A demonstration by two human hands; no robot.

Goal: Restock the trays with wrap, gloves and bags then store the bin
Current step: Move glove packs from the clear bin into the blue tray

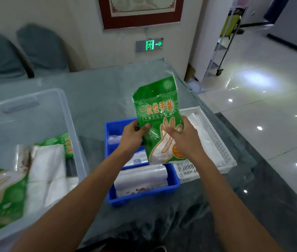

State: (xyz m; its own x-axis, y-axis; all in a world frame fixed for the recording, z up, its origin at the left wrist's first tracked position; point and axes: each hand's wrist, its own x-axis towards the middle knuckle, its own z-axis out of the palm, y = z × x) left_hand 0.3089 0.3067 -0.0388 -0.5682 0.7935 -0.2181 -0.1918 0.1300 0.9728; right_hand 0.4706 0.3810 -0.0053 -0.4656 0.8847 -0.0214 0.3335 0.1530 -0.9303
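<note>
A green pack of disposable gloves (155, 110) stands upright above the blue tray (173, 186). My left hand (133, 135) pinches its left edge. My right hand (184, 137) grips its right side, fingers curled over the front. The blue tray holds rolls of clear wrap (142, 176). To its right a white perforated tray (218, 142) holds white bags (207, 142). At the left, the clear plastic bin (65, 113) contains another green glove pack (0, 193), white bags (47, 171) and a wrap roll.
Everything sits on a table with a grey-green cloth under glass (98, 91). Its right edge drops to a shiny tiled floor (271, 124). Covered chairs (40, 50) stand behind the table, and a metal trolley (224, 51) stands in the back right.
</note>
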